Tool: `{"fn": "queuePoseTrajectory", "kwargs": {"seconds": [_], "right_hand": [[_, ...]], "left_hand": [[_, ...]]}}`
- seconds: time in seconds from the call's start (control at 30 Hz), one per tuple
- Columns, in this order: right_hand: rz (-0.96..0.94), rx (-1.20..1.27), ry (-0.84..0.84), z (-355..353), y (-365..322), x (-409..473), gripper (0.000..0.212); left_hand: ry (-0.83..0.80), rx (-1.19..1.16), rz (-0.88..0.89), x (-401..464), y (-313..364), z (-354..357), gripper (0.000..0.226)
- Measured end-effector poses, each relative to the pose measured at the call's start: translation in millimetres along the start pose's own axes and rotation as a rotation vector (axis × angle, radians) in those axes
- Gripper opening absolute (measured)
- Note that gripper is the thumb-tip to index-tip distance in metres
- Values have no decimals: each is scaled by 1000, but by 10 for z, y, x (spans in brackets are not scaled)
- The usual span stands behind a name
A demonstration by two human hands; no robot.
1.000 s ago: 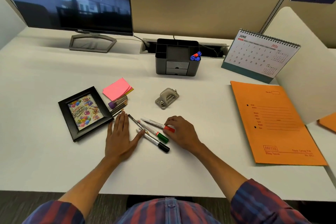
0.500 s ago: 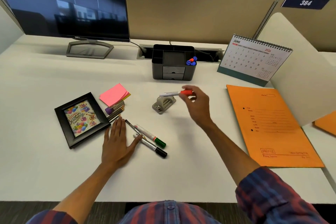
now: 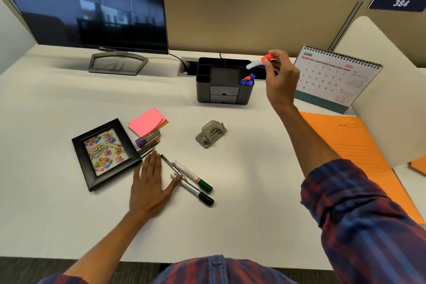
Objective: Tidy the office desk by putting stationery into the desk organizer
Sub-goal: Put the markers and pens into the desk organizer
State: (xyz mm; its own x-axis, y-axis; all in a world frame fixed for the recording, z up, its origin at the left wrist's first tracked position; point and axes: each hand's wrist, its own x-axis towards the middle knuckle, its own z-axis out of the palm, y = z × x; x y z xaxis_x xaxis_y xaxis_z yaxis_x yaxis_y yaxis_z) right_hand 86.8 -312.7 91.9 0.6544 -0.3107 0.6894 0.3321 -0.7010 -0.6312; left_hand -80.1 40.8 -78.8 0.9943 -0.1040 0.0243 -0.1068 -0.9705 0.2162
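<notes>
Two hands, one marker in transit: desk inventory, left to right

Item 1. Monitor [image 3: 92, 4], dark, on its stand at the far left of the desk [image 3: 57, 104].

Item 2. Black photo frame [image 3: 105, 153], lying flat, face up, near the front left.

Item 3. Pink sticky notes [image 3: 147, 121] just behind a bundle of pencils [image 3: 148, 144]; both not yet tidied.

Item 4. Left hand [image 3: 149, 182], flat on the desk with fingers straight and relaxed, grasping nothing; thumb touching the loose pens, probably to stop them rolling.

Item 5. Thin black pen [image 3: 169, 163], green-capped marker [image 3: 192, 176] and black-capped marker [image 3: 193, 190], lying together at a slant, awaiting collection.

Item 6. Grey hole punch [image 3: 211, 134], alone at mid-desk.

Item 7. Desk organizer [image 3: 223, 82], at the back, small drawers facing forward; its right-hand compartment already holds blue and red capped pens [image 3: 248, 79] standing upright.

Item 8. Red-capped marker [image 3: 259, 62], pinched near its cap by the right hand [image 3: 280, 80], raised above the organizer's right side, barrel tilted down toward that pen compartment, judged ready for dropping in.

Item 9. Desk calendar [image 3: 334, 76], upright, beside the hand.

Item 10. Orange folder [image 3: 359, 152], flat at the right edge
</notes>
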Motion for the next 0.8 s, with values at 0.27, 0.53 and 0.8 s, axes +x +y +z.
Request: {"fn": "queuePoseTrajectory", "kwargs": {"seconds": [0.27,0.53,0.8], "right_hand": [[60,-219,-125,336,134,109,31],[117,-375,-248,531,233,172,21],[118,-369,-267,533,335,-56,31]], "left_hand": [[-18,-3,-11,-4,14,-28,95],[-19,-15,-10,3,15,-23,98],[-24,-28,-10,-7,24,-40,97]]}}
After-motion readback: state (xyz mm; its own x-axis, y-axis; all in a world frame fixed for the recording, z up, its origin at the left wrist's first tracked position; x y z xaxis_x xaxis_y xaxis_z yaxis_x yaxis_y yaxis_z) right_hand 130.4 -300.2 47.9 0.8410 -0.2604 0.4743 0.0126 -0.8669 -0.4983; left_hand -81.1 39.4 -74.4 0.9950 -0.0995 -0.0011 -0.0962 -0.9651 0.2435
